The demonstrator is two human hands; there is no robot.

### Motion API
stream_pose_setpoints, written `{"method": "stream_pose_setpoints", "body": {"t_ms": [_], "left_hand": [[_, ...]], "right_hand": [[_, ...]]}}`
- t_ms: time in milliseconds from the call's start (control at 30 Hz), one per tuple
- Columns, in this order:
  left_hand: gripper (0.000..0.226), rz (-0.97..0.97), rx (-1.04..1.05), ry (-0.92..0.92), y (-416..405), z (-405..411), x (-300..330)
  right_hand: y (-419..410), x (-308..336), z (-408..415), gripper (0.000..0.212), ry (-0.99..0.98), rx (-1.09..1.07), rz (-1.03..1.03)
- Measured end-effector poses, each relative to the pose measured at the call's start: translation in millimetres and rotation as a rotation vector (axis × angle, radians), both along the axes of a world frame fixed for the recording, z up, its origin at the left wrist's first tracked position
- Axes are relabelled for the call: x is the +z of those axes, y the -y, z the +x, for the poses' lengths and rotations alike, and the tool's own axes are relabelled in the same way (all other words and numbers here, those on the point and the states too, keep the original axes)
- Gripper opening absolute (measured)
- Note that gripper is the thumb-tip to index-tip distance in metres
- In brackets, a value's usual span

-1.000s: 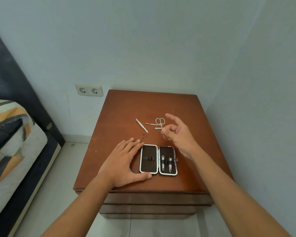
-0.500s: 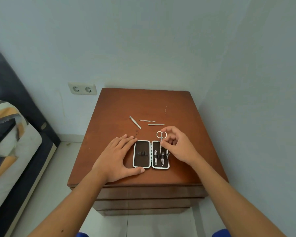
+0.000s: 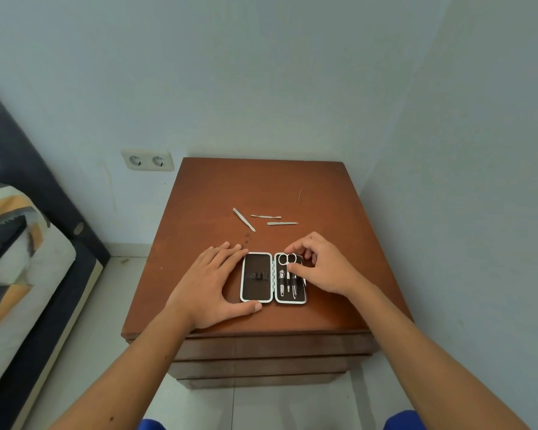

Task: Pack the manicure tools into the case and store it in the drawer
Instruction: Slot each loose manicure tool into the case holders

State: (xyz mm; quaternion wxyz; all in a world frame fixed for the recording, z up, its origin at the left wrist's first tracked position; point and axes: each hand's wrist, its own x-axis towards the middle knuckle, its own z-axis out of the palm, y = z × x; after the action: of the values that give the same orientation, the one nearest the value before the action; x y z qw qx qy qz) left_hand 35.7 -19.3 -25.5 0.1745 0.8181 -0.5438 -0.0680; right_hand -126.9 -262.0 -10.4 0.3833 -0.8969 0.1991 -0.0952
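An open white-rimmed manicure case [image 3: 257, 277] lies flat near the front of the wooden nightstand [image 3: 292, 184]. Its right half holds two clippers [image 3: 282, 282] and small scissors [image 3: 287, 259] with the loops at the top. My right hand [image 3: 323, 263] rests over that half, thumb pressing on the scissors. My left hand [image 3: 213, 287] lies flat against the case's left edge, steadying it. Behind the case lie tweezers [image 3: 244, 219] and two thin metal tools [image 3: 265, 216], [image 3: 282, 223].
The nightstand stands in a corner, walls behind and to the right, with closed drawer fronts [image 3: 271, 349] below its top. A double wall socket [image 3: 147, 160] sits left of it. A bed with a striped cover [image 3: 16, 249] is at the far left.
My right hand picked the scissors up from the tools behind the case, carried them toward me and laid them into the case's right half. The left hand stayed on the case.
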Motion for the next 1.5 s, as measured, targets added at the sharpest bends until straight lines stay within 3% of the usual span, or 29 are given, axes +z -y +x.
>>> {"method": "stream_pose_setpoints", "body": {"t_ms": [300, 1067, 1167, 1333, 1500], "left_hand": [[0.118, -0.008, 0.001, 0.007, -0.6, -0.5, 0.1], [0.117, 0.0, 0.001, 0.011, -1.0, -2.0, 2.8], [0.118, -0.004, 0.0, 0.007, -1.0, -2.4, 3.4], [0.119, -0.014, 0.002, 0.015, -0.9, -2.5, 2.6], [0.118, -0.013, 0.0, 0.007, -1.2, -1.8, 2.7]], "right_hand": [[-3.3, 10.4, -15.2, 0.064, -0.141, 0.132, -0.049], [-4.9, 13.0, -23.2, 0.063, -0.147, 0.181, -0.11], [-1.4, 16.2, -14.5, 0.051, -0.124, 0.143, -0.076], [1.7, 21.6, 42.3, 0.019, 0.008, 0.014, -0.205], [8.0, 18.9, 115.1, 0.01, 0.014, -0.02, -0.15]]}}
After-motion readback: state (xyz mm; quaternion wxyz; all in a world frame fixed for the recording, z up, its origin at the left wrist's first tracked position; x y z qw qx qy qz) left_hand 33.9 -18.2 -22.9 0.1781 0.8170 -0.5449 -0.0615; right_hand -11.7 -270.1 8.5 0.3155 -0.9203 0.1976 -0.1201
